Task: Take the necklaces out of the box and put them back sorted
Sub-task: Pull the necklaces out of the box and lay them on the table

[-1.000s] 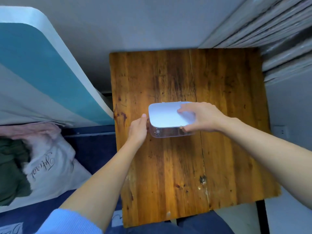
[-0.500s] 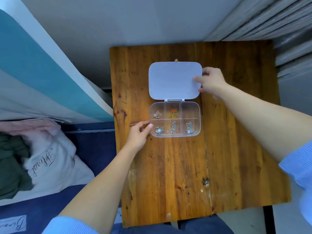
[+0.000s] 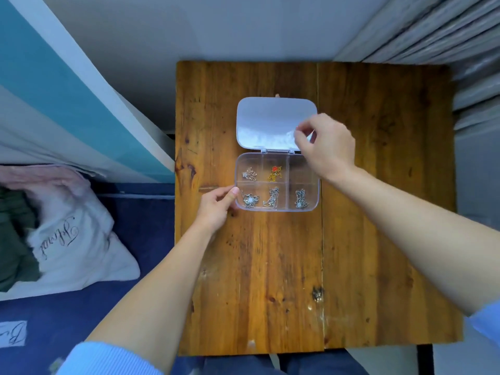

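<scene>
A clear plastic box (image 3: 316, 197) with several compartments lies open in the middle of the wooden table (image 3: 378, 185). Its white lid (image 3: 267, 123) is folded flat behind it. Small necklaces sit one to a compartment: a pale one (image 3: 249, 174), a gold one with a red stone (image 3: 275, 173), and three silver ones (image 3: 272, 200) in the near row. My left hand (image 3: 216, 209) holds the box's left wall, thumb against it. My right hand (image 3: 328, 147) hovers over the lid's near right corner and the far right compartment, fingers loosely curled, nothing seen in them.
The table stands against a grey wall, with slatted blinds (image 3: 433, 31) at the right. At the left are a teal and white board (image 3: 67, 109), a white pillow (image 3: 70, 239) and dark blue bedding (image 3: 81, 315).
The lid went from shut to folded fully back. My right hand let go of the lid's right edge and came back toward the box. My left hand stayed at the box's left side.
</scene>
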The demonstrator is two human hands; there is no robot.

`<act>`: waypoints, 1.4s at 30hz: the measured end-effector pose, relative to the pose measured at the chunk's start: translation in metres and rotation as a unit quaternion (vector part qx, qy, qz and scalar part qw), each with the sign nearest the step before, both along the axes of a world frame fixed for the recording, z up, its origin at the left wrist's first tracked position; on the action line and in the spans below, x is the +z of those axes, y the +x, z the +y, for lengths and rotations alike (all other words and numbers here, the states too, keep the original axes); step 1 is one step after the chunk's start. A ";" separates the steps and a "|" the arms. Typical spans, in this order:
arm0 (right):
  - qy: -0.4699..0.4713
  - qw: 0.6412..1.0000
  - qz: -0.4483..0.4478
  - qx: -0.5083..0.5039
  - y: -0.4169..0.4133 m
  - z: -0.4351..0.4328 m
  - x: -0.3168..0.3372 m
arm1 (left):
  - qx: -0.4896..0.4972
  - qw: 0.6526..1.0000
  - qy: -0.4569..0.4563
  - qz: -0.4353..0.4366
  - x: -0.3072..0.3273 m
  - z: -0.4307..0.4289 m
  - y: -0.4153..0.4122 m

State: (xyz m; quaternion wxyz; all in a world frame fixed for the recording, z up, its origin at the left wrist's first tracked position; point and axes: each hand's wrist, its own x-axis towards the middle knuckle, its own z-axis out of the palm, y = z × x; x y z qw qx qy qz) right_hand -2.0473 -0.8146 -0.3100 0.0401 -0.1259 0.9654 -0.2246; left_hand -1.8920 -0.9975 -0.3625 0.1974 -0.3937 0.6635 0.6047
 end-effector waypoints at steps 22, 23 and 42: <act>0.252 0.937 -0.059 0.234 0.021 -0.043 -0.042 | 0.067 0.996 -0.044 0.043 -0.013 0.018 0.002; 0.243 0.941 -0.064 0.225 0.021 -0.043 -0.043 | 0.063 0.996 -0.044 0.043 -0.014 0.018 0.003; -0.238 0.946 -0.214 -0.049 0.120 0.005 0.055 | 0.027 0.995 -0.044 0.086 -0.003 0.006 0.050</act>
